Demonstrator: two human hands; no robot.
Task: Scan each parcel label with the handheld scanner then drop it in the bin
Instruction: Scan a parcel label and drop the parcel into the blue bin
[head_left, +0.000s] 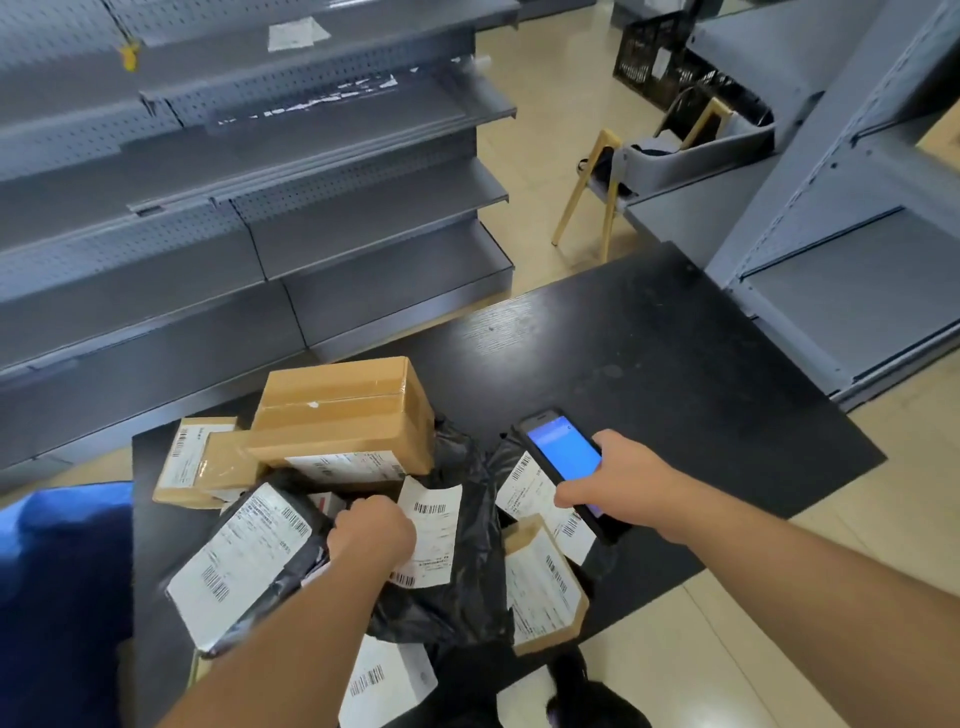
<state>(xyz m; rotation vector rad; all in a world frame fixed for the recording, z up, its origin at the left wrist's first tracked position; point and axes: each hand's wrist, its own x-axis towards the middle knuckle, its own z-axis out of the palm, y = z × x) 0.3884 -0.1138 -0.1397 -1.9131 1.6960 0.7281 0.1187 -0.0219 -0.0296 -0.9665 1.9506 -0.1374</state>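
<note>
A heap of parcels lies on the near left of a black table (649, 338). My left hand (371, 530) grips the edge of a black poly-bag parcel (249, 561) whose large white label faces up. My right hand (618, 483) holds the handheld scanner (563, 454), a phone-like device with a lit blue screen, above another black bag's label (524, 483). A big taped cardboard box (343, 410) sits at the back of the heap. A blue bin (57, 587) stands at the lower left.
A smaller cardboard box (197, 462) lies left of the big one, a brown padded envelope (545, 587) at the front right. Grey metal shelving (234, 171) runs behind the table and at the right. A wooden-legged chair (602, 182) stands beyond.
</note>
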